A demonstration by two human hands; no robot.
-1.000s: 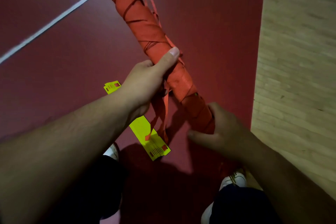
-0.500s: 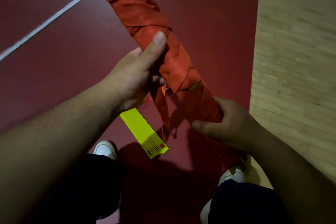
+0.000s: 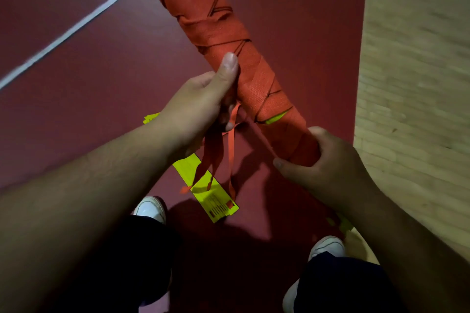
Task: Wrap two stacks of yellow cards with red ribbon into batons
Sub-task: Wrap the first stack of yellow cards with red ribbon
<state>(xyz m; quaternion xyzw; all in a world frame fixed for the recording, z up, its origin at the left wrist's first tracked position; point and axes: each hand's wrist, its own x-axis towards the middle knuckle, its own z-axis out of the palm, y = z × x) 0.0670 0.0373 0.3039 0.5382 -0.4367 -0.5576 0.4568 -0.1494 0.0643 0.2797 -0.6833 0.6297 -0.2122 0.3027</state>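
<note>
A long baton (image 3: pixel 203 15) wrapped in red ribbon slants from the top centre down to the lower right. A sliver of yellow card (image 3: pixel 276 117) shows through the wrap. My left hand (image 3: pixel 198 107) grips the baton's middle, thumb laid along it, and holds loose red ribbon tails (image 3: pixel 223 157) that hang below it. My right hand (image 3: pixel 323 162) grips the baton's lower end. A yellow card (image 3: pixel 206 185) lies flat on the floor under the tails. Another yellow piece (image 3: pixel 150 117) peeks out behind my left wrist.
The floor is dark red (image 3: pixel 89 79) with a white line (image 3: pixel 71 30) at the left. Pale wooden flooring (image 3: pixel 417 84) runs down the right side. My white shoes (image 3: pixel 150 209) and dark trousers fill the bottom of the view.
The baton has turned in my hands, so different wraps and a yellow gap face up. My left thumb has slid along it. The ribbon tails now hang over the floor card.
</note>
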